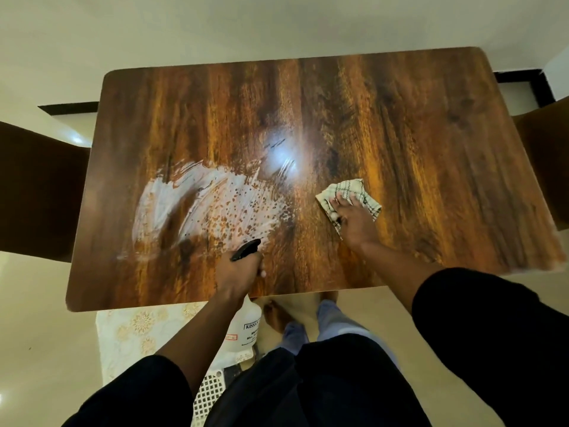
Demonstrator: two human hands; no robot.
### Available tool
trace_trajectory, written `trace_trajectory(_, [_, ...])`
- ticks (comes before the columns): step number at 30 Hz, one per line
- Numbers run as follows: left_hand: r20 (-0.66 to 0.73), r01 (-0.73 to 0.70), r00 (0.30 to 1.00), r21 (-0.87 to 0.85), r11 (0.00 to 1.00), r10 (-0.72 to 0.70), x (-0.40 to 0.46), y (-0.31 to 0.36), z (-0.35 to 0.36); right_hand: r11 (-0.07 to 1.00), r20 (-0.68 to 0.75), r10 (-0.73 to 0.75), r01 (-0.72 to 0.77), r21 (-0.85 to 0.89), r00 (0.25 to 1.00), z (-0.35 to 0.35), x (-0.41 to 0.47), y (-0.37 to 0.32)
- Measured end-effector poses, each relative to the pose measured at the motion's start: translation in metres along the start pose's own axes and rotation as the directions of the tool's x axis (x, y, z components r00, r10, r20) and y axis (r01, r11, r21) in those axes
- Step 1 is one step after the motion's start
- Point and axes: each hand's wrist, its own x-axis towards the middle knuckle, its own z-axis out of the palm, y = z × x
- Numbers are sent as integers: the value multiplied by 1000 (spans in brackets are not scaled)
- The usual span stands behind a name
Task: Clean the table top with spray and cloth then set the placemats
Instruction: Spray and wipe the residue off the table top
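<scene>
My left hand (238, 272) grips the spray bottle (248, 322) by its neck over the table's (431, 124) near edge; my right hand (354, 218) presses flat on the cloth (357, 189), right of centre. Soft, light cloth; the wet laminate looks slippery.
</scene>
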Motion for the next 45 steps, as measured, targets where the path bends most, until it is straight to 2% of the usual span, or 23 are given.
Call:
trace_trajectory(2, [-41,31,999,1,1000,-31,0,-4,-8,996,-35,85,-85,-9,996,9,-5,-18])
trace_trajectory(4, [-102,65,993,32,997,-61,-2,-8,-18,995,-43,98,-99,-14,994,19,-14,-38])
trace_trajectory(8, [-162,72,983,-76,994,-84,3,-12,-40,997,24,-46,48,-53,999,43,-32,-72])
trace_trajectory(11, [-141,29,989,-78,997,-40,5,-11,-51,985,78,-147,153,-83,986,62,-37,-97])
trace_trajectory(14, [-203,-9,979,-60,998,-3,8,-12,-60,973,112,-222,228,-46,969,75,-48,-120])
trace_trajectory(17, [-190,-9,982,-73,997,-5,8,-11,-68,923,200,-368,383,-43,908,86,-62,-138])
trace_trajectory(21, [-221,23,973,-170,985,-61,8,-6,-76,792,305,-589,610,32,748,113,-77,-152])
trace_trajectory(25, [-233,13,971,-169,986,-53,8,-4,-76,735,317,-645,678,9,695,112,-71,-148])
trace_trajectory(27, [-181,6,983,-160,987,-35,13,-5,-79,751,293,-633,660,7,717,99,-60,-145])
trace_trajectory(29, [-138,3,990,-162,987,-26,18,-6,-82,827,184,-550,562,-16,815,86,-48,-140])
trace_trajectory(32, [-101,21,994,-174,985,-39,22,-9,-86,941,90,-330,335,-51,940,61,-23,-130])
trace_trajectory(34, [-74,40,996,-190,981,-55,25,-11,-87,976,46,-211,213,-47,976,48,0,-119])
trace_trajectory(37, [-105,69,990,-208,976,-92,30,-15,-92,996,-47,-92,92,-8,995,41,25,-111])
trace_trajectory(41, [-114,97,985,-234,967,-126,34,-22,-96,997,-43,-74,73,-38,996,54,22,-121])
trace_trajectory(45, [-151,77,982,-218,973,-111,33,-26,-96,973,79,-230,231,-3,970,83,0,-153])
